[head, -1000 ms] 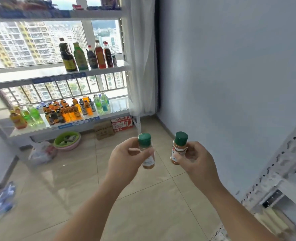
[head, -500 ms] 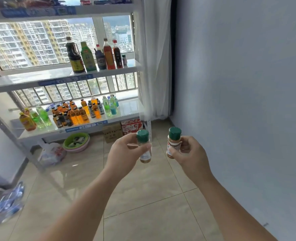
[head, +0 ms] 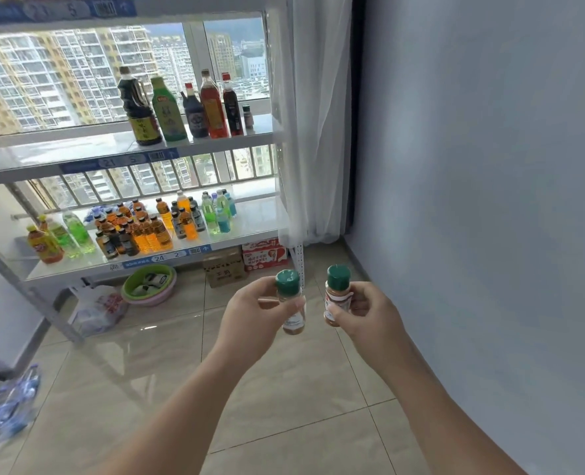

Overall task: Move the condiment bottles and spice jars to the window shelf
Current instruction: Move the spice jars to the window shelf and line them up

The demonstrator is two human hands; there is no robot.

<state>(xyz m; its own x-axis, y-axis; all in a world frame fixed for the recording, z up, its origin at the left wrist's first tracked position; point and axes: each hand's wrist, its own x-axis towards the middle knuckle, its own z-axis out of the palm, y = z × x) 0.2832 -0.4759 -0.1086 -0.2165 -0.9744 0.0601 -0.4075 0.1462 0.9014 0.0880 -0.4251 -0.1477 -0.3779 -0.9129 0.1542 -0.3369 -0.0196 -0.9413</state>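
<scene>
Two spice jars are held in the air in front of the person, over the tiled floor [head: 284,389], short of the window shelf [head: 78,156]. The left jar [head: 293,311] sits upright in the left hand [head: 253,320], green cap up, fingers clenched round its body, thumb across the front. The right jar [head: 335,299] stands upright in the right hand [head: 370,317], cap up, grasped between thumb and curled fingers. The jars are near each other, not touching. Both forearms reach forward, palms facing inward. Condiment bottles [head: 181,108] stand upright on the shelf; drink bottles [head: 147,228] fill the tier below.
</scene>
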